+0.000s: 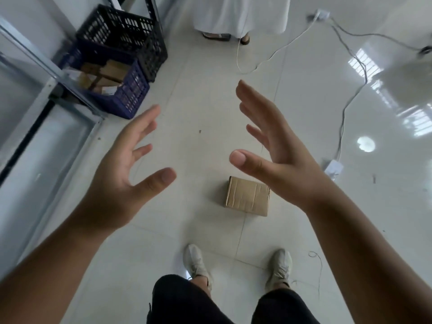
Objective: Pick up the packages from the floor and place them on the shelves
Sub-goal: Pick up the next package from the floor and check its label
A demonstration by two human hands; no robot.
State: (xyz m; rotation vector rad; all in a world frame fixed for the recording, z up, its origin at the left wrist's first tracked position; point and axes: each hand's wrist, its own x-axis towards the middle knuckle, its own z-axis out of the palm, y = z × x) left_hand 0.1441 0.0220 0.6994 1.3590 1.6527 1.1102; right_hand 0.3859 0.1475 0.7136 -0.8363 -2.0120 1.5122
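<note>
Cardboard box (pixel 247 195) on floor (pixel 201 141), below and partly behind right hand (pixel 278 148), right of left hand (pixel 126 169). Both hands spread wide, empty, palms facing. Box likely light, stiff, taped; matte sides should grip well. Best hold: opposite side faces, one palm each.

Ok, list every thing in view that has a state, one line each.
left hand: open, empty, fingers spread, raised above the floor
right hand: open, empty, palm facing the left hand
cardboard box: closed, resting on the floor, not touched
blue crate: on the floor, holds cardboard packages
black crate: stacked partly on the blue crate, contents not visible
white cable: lying loose on the floor
</note>
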